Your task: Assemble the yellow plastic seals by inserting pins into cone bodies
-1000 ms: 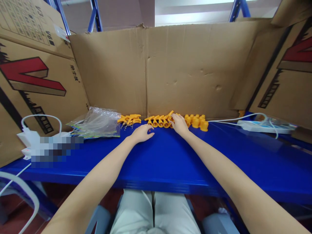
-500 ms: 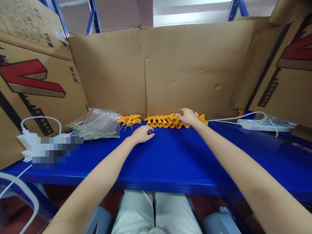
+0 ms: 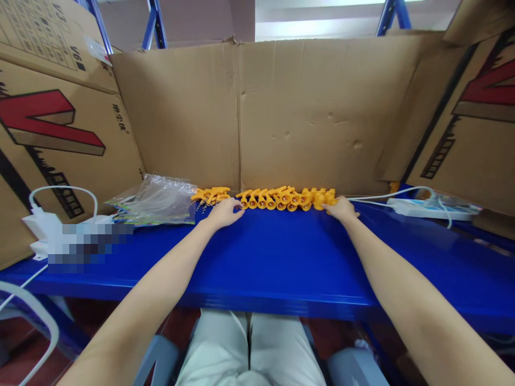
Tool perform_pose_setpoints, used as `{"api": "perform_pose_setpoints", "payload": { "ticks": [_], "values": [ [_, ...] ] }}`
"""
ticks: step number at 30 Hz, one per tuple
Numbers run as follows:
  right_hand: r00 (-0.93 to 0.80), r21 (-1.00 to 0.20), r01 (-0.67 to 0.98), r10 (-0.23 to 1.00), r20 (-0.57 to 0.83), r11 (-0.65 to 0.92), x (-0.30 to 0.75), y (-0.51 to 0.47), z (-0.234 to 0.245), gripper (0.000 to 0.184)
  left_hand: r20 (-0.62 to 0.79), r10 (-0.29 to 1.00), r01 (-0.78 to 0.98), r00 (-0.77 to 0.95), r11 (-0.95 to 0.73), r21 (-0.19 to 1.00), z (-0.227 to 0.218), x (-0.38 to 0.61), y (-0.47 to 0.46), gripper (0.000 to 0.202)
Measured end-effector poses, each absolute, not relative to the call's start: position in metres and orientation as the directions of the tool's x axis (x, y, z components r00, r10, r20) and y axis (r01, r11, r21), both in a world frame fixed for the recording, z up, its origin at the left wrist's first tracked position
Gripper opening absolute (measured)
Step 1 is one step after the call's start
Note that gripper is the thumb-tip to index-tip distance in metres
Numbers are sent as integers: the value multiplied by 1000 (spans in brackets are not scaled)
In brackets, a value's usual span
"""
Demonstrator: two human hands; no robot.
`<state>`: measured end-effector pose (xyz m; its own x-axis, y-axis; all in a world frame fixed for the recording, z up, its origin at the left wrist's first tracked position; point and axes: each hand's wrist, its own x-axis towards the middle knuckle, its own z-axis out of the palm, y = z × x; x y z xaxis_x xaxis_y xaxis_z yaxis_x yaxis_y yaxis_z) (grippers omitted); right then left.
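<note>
My left hand (image 3: 226, 213) is beside the left end of a row of yellow funnel-shaped plastic pieces (image 3: 261, 202), its thumb and fingers apart with nothing seen between them. My right hand (image 3: 343, 209) is at the row's right end, fingers closed on one of the stubby yellow plastic pieces (image 3: 319, 198) grouped there; its fingertips partly cover the piece. Behind my left hand lies a small pile of yellow handles with thin metal spirals (image 3: 211, 195), partly hidden by the hand.
Clear plastic bags (image 3: 161, 201) are stacked left of the pile. A white power strip (image 3: 432, 209) with cables lies at the right, and white plugs (image 3: 46, 230) stand at the left. Cardboard (image 3: 314, 112) walls in the back of the blue table (image 3: 265, 262); printed boxes (image 3: 60, 134) flank it.
My right hand has moved right and down from above the funnel row to the stubby pieces at its right end, uncovering them. My left hand has shifted slightly left and up.
</note>
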<state>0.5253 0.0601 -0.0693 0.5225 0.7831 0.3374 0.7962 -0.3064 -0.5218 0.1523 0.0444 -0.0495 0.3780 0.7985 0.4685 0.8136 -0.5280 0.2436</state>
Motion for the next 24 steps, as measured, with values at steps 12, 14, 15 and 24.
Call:
{"api": "perform_pose_setpoints", "payload": {
  "ticks": [12,14,15,24],
  "values": [
    [573,-505,749,801,172,-428,525,46,-64,34,405,881,935,-246,105,340,-27,91,96,30],
    [575,-494,750,802,160,-440,526,46,-64,36,401,883,950,-242,133,281,-30,93,98,31],
    [575,-489,751,804,152,-444,526,46,-64,38,397,886,955,-239,141,260,-32,94,98,31],
    [537,-461,779,832,139,-425,529,48,-67,42,414,876,963,-247,174,206,-42,108,109,36]
  ]
}}
